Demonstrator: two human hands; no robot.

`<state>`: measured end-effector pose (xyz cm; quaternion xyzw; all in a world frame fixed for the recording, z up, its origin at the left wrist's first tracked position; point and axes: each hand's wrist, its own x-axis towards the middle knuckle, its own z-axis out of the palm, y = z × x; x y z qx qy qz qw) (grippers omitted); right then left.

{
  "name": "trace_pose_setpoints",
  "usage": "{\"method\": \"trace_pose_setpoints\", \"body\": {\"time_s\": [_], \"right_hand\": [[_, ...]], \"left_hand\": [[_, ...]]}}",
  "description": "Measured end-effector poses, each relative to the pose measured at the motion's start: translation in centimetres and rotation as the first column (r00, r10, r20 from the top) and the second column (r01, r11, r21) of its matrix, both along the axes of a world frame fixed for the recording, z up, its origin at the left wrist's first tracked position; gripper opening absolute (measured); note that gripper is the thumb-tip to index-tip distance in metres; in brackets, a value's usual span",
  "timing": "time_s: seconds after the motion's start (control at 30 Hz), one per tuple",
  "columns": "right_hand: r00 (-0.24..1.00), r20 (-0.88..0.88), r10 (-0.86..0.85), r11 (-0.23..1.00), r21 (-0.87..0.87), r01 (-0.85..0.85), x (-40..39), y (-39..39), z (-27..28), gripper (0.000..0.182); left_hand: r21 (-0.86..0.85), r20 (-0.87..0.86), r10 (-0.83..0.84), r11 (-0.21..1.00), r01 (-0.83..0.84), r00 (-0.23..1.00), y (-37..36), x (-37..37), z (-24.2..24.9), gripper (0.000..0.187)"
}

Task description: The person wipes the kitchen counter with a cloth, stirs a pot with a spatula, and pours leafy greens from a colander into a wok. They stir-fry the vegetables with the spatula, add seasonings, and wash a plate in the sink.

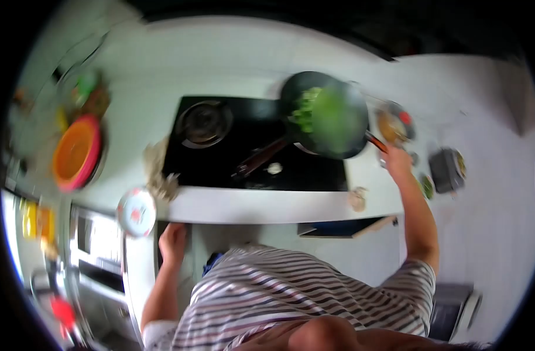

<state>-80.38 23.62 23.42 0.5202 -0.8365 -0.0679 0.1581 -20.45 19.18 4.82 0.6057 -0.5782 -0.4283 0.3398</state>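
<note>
My right hand (pixel 397 161) is closed around the orange-and-black handle (pixel 376 141) of a cooking utensil at the right rim of a dark wok (pixel 290 88). The utensil's working end is blurred and cannot be made out. Chopped green vegetables (pixel 307 108) lie in the wok, smeared by motion on the right side. The wok stands over the right side of a black glass stove (pixel 220 169), its brown handle (pixel 261 157) pointing front left. My left hand (pixel 172 241) hangs below the counter's front edge with fingers curled; whatever they hold, if anything, is hidden.
A white patterned plate (pixel 137 213) and a crumpled cloth (pixel 157 172) lie left of the stove. An orange-pink basin (pixel 77 153) stands farther left. Right of the wok are a bowl of food (pixel 393 124) and a grey container (pixel 447 171). The left burner (pixel 205 123) is uncovered.
</note>
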Motion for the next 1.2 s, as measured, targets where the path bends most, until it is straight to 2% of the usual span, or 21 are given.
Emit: {"method": "trace_pose_setpoints", "body": {"time_s": [0.03, 0.1, 0.23, 0.3, 0.37, 0.43, 0.47, 0.5, 0.53, 0.6, 0.67, 0.77, 0.83, 0.87, 0.9, 0.93, 0.97, 1.03, 1.1, 1.17, 1.2], "right_hand": [[0.999, 0.01, 0.035, 0.999, 0.018, -0.035, -1.8, -0.3, -2.3, 0.021], [0.997, 0.058, 0.06, 0.996, 0.064, -0.063, 1.0, -1.4, -2.4, 0.019], [0.99, 0.002, 0.14, 0.982, 0.13, -0.139, 2.0, -3.9, 1.4, 0.019], [0.971, -0.035, 0.235, 0.963, 0.144, -0.228, 1.7, -4.5, 5.1, 0.017], [0.966, 0.015, 0.258, 0.955, 0.15, -0.257, 2.3, -4.4, 9.6, 0.018], [0.933, 0.091, 0.348, 0.925, 0.13, -0.358, 5.0, -3.6, 14.3, 0.02], [0.944, 0.124, 0.307, 0.925, 0.196, -0.327, 6.2, -3.5, 16.1, 0.022], [0.945, 0.167, 0.28, 0.915, 0.252, -0.315, 7.5, -3.6, 17.3, 0.024], [0.96, 0.147, 0.24, 0.931, 0.244, -0.27, 8.4, -3.4, 17.7, 0.024], [0.913, 0.326, 0.244, 0.915, 0.236, -0.329, 9.8, -3.9, 17.6, 0.02], [0.881, 0.279, 0.382, 0.857, 0.25, -0.451, 10.3, -4.9, 16.0, 0.018], [0.925, 0.191, 0.328, 0.873, 0.314, -0.374, 12.0, -7.5, 12.1, 0.015], [0.946, 0.116, 0.302, 0.898, 0.298, -0.323, 12.0, -9.3, 9.3, 0.014], [0.962, 0.033, 0.272, 0.921, 0.279, -0.27, 11.7, -10.0, 8.2, 0.014], [0.963, 0.036, 0.266, 0.921, 0.286, -0.265, 11.3, -10.4, 7.1, 0.014], [0.97, 0.085, 0.228, 0.953, 0.186, -0.241, 10.7, -10.7, 6.1, 0.014], [0.971, 0.136, 0.197, 0.974, 0.083, -0.21, 10.4, -11.0, 5.7, 0.014], [0.961, 0.25, 0.115, 0.992, 0.026, -0.126, 9.9, -10.6, 6.0, 0.016], [0.932, 0.361, 0.028, 1.0, -0.015, -0.024, 9.2, -9.4, 6.6, 0.018], [0.602, 0.77, -0.213, 0.942, -0.001, 0.335, 8.6, -8.0, 7.5, 0.022], [0.604, 0.767, -0.217, 0.941, 0.0, 0.338, 8.3, -7.2, 7.6, 0.022]], "left_hand": [[-0.166, 0.153, -0.01, 0.985, 0.036, 0.988, -0.9, 0.8, -2.0, 0.008], [-0.245, 0.307, 0.004, 0.967, 0.075, 0.952, -2.8, 0.3, 2.1, 0.01], [-0.23, 0.592, 0.045, 0.966, 0.116, 0.805, -10.0, 1.5, 4.9, 0.027], [-0.093, 0.794, -0.051, 0.975, 0.204, 0.606, -14.1, 2.0, 4.7, 0.038], [0.109, 0.838, -0.199, 0.973, 0.201, 0.508, -17.5, 2.0, 3.5, 0.062], [0.307, 0.832, -0.413, 0.899, 0.312, 0.371, -20.0, 2.1, 1.4, 0.09], [0.102, 0.866, -0.305, 0.884, 0.457, 0.397, -22.4, 4.8, -6.5, 0.093], [0.236, 0.836, -0.378, 0.901, 0.363, 0.396, -21.6, 2.9, -3.2, 0.09], [0.248, 0.803, -0.377, 0.916, 0.316, 0.462, -21.8, 2.1, -2.2, 0.079], [0.285, 0.76, -0.432, 0.893, 0.348, 0.485, -23.0, 2.5, -1.9, 0.061], [0.186, 0.727, -0.368, 0.918, 0.349, 0.58, -24.3, 4.8, -4.6, 0.046], [0.08, 0.666, -0.224, 0.97, 0.23, 0.711, -26.9, 7.4, -5.1, 0.03], [0.032, 0.498, -0.142, 0.989, 0.145, 0.855, -29.1, 8.3, -2.8, 0.027], [-0.001, 0.365, -0.171, 0.983, 0.184, 0.915, -30.4, 8.4, -1.7, 0.023], [-0.033, 0.155, -0.217, 0.974, 0.225, 0.964, -30.1, 6.7, 2.6, 0.021], [-0.101, -0.007, -0.284, 0.954, 0.282, 0.959, -30.2, 5.0, 5.8, 0.023], [-0.139, -0.055, -0.318, 0.941, 0.308, 0.946, -30.4, 3.2, 8.4, 0.027], [-0.245, 0.021, -0.381, 0.894, 0.375, 0.924, -30.3, -1.0, 13.5, 0.03], [-0.338, -0.057, -0.455, 0.846, 0.411, 0.889, -32.3, -5.2, 13.5, 0.03], [-0.417, 0.008, -0.473, 0.799, 0.433, 0.881, -33.6, -10.3, 13.0, 0.03], [-0.563, 0.189, -0.431, 0.688, 0.457, 0.882, -34.2, -12.8, 12.6, 0.034]]}}
